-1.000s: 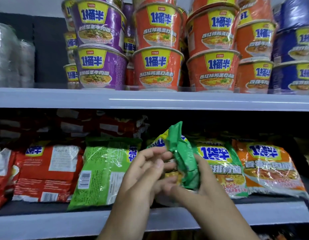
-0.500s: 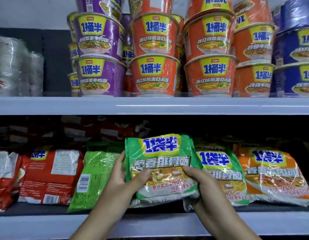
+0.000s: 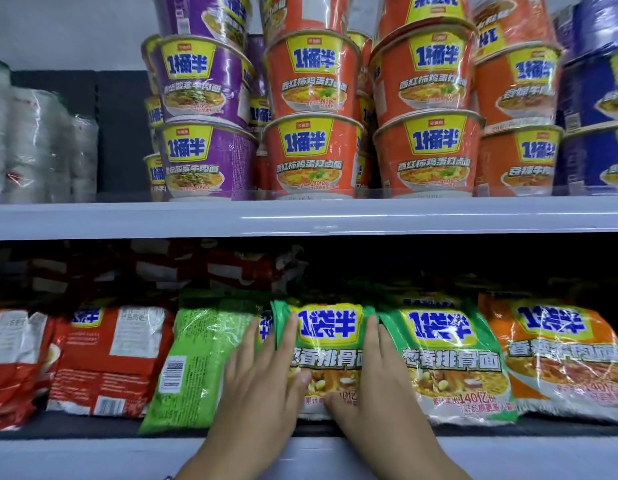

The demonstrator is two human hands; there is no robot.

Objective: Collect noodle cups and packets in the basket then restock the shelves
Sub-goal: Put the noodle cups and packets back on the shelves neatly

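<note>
1. Pressing flat with straight fingers, both the left hand [image 3: 262,372] and right hand [image 3: 376,386] rest on the green noodle packet [image 3: 326,344].
2. That packet lies on the lower shelf [image 3: 93,455], just left of a matching green packet [image 3: 449,358].

Upper shelf [image 3: 300,216], front row, left edge to right:
- purple paper noodle cups [image 3: 203,157] — three stacked in front, more behind, too hidden to count
- red paper noodle cups [image 3: 312,154] — two front stacks, three visible in each
- orange paper noodle cups [image 3: 518,157] — three
- dark blue noodle cups [image 3: 598,154] at the right edge — about three, partly cut off

Lower shelf [image 3: 127,455], front row:
- red plastic noodle packets [image 3: 106,358] — two
- green plastic noodle packets [image 3: 446,358] — three
- orange plastic noodle packet [image 3: 563,358] — one

Hands — two.
</note>
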